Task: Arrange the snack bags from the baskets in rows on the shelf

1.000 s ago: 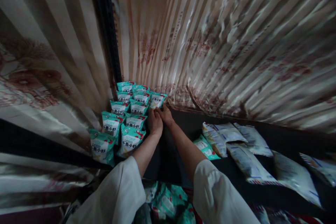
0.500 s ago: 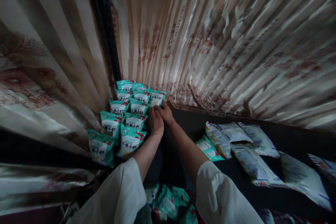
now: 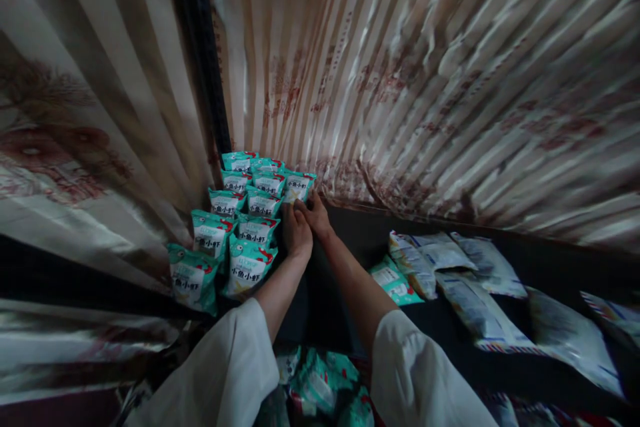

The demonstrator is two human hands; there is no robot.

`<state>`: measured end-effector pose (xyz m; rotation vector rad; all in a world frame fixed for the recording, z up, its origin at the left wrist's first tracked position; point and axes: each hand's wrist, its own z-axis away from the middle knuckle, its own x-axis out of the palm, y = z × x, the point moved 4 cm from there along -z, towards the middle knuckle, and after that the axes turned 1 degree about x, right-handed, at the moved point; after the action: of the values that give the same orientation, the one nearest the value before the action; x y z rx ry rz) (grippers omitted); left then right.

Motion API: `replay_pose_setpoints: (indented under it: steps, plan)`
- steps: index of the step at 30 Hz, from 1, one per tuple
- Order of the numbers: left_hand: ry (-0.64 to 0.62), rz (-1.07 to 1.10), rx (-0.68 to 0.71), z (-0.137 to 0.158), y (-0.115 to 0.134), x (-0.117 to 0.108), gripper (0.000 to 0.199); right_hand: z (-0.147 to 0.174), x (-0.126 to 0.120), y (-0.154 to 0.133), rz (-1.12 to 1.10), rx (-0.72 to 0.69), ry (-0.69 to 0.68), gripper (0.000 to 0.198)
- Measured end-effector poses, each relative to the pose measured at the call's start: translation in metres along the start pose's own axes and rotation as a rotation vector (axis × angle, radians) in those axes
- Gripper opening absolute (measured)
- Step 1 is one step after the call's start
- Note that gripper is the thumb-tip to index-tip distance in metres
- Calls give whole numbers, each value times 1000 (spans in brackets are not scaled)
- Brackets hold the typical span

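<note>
Sleeves [image 3: 235, 367]: pale, ending near the elbows, both forearms bare beyond.
Lower bags [image 3: 320, 383]: teal, heaped below the front edge of the shelf, between the sleeves.
Shelf [image 3: 325, 307]: black, running back to the foot of the rear curtain.
Pale bags [image 3: 480, 310]: laid flat on the right part of the shelf, some overlapping.
Flat teal bag [image 3: 397, 281]: lying to the right of the right forearm, just beside the pale bags.
Outer column [image 3: 209, 239]: five teal bags, standing one behind another at the left end.
Inner column [image 3: 247, 268]: five more of the same kind, standing just right of the outer column.
Left hand [image 3: 299, 233]: at the near side of the standing bag, fingers curled; cannot tell whether grasping.
Right hand [image 3: 316, 215]: at the lower right of the same bag, fingers bent, tips close to the left hand; cannot tell whether grasping.
Standing bag [image 3: 299, 185]: teal and white, upright on the shelf, right of the inner column's rear bags.
Post [image 3: 207, 53]: dark, rising behind the columns.
Rear curtain [image 3: 400, 93]: striped, wrinkled, red floral print.
</note>
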<state>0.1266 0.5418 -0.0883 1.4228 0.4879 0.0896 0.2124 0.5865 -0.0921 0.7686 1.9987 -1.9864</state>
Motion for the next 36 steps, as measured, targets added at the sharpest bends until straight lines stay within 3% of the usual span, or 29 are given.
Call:
replay_pose_setpoints:
  steps: [3,10,14,17,23,26,29,32,36]
  plan:
    - [14,25,35,5,4,-4,39,5,-5,1,-32,27,75,64]
    - [-15,45,64,47,15,-25,35,57,-26,-18,-123,-31,202,39]
    - [-94,90,78,93,15,-51,33,113,-37,-28,-199,-59,181,37]
    - [-157,115,183,134,8,-76,32,167,-42,-34,-234,-73,146,34]
    - [-254,86,261,211,-49,-125,29,281,-42,-12,-91,-95,69,29]
    - [-407,-33,132,234,-88,-137,31,316,-37,21,108,-135,-86,29]
    - [-465,-154,-125,244,-120,-146,31,327,-34,57,426,-24,-200,33]
    - [-451,-164,-214,247,-131,-151,28,323,-31,78,641,78,-287,39]
    - [-445,-100,-317,250,-140,-152,24,314,-26,86,710,142,-339,39]
